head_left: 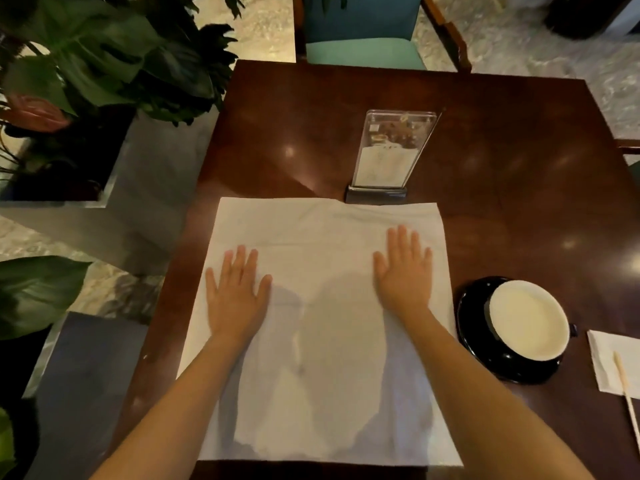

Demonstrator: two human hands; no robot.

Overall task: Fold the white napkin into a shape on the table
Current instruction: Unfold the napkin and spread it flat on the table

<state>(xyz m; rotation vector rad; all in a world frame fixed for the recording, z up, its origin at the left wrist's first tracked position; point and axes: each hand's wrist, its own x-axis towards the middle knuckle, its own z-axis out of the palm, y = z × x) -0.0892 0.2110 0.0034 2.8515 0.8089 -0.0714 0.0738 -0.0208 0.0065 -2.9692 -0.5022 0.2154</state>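
**Both palms flat on an unfolded napkin — far edge lies ahead of the fingertips**

The white napkin (322, 327) lies spread open on the dark wooden table (485, 188), its near edge at the table's front edge, directly below the camera. It is close to square, running a little longer from near to far, with no fold made yet.

Both hands rest palm-down on its farther half. The left hand (235, 296) sits toward the left border, the right hand (405, 275) toward the right border and slightly farther out; each has its fingers extended and slightly spread, gripping nothing. The fingers point away from the person, so the napkin's far edge lies straight ahead of them, and the right hand looks the nearer to it. Near corners sit behind the wrists, under the forearms — a first fold from there would likely mean drawing the hands back.

Just beside the right border stands a black cup on a saucer (519, 330). Beyond, a clear menu stand (384, 157) touches or nearly touches the far edge; lifting that edge could brush it.
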